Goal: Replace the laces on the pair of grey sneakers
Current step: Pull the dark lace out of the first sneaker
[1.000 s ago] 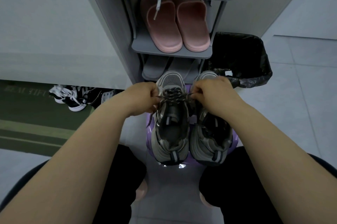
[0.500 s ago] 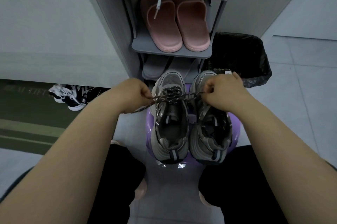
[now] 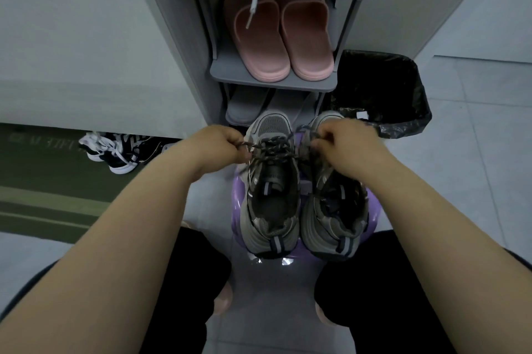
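The grey sneakers point(image 3: 270, 227) stand side by side on a purple stool point(image 3: 237, 205), lengthwise away from the person, toes toward the shoe rack point(image 3: 273, 83). Left hand point(image 3: 221, 146) and right hand point(image 3: 347, 143) each pinch the left sneaker's dark lace point(image 3: 273, 147).

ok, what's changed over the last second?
The left hand and right hand pulled apart, drawing the dark lace taut over the left sneaker, then came partly back in. Both still pinch its ends. The right sneaker and purple stool stayed put.
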### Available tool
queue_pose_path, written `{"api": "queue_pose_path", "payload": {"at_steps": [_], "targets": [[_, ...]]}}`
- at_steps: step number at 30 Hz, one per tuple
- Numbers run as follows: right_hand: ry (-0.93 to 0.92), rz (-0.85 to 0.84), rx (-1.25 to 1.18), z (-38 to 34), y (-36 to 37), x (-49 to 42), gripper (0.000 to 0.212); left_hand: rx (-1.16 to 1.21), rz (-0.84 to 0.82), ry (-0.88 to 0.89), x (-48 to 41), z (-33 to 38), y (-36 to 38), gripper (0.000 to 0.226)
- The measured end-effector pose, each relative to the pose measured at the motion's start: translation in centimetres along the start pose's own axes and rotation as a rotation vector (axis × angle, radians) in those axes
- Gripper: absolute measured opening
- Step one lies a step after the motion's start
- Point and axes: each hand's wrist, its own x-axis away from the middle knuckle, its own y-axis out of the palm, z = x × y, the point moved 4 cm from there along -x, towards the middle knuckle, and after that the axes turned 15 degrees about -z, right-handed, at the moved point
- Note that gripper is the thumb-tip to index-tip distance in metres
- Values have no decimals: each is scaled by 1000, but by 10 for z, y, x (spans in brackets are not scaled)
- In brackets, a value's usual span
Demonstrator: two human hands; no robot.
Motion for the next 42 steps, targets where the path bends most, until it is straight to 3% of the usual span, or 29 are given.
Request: {"api": "queue_pose_path", "payload": {"at_steps": [4,7,9,12,14,16,21,24,29,32,34,37,42], "targets": [[-13,91,-131,8,-7,2,23,509,-1,16,0,-1,-1,28],[-91,-14,-189,-9,13,3,20,611,-18,60,-4,6,16,13],[-95,-78,-176,-13,17,2,20,573,44,61,-4,7,16,15],[-48,-31,-114,2,-4,1,15,162,353,-14,3,-2,-13,11],[-7,16,-76,13,-13,1,17,16,475,-46,9,-6,-27,8],[-2,23,-109,13,-7,1,20,38,410,-1,8,-3,-22,7],[-102,-120,-281,-10,17,0,18,81,79,34,-4,-2,9,38],[-109,-110,-273,-14,16,-1,17,152,-43,5,-6,-4,14,12],[-16,-4,-207,5,-4,-3,25,-15,93,8,4,-3,-8,10],[30,31,-293,16,-12,1,40,180,138,16,3,-8,-10,18],[-9,-18,-404,8,-3,4,35,384,88,72,-3,-3,6,21],[-84,-158,-378,-8,14,5,19,543,92,115,-8,2,23,17],[-90,-158,-261,-10,12,1,11,520,74,119,-8,-6,23,9]]}}
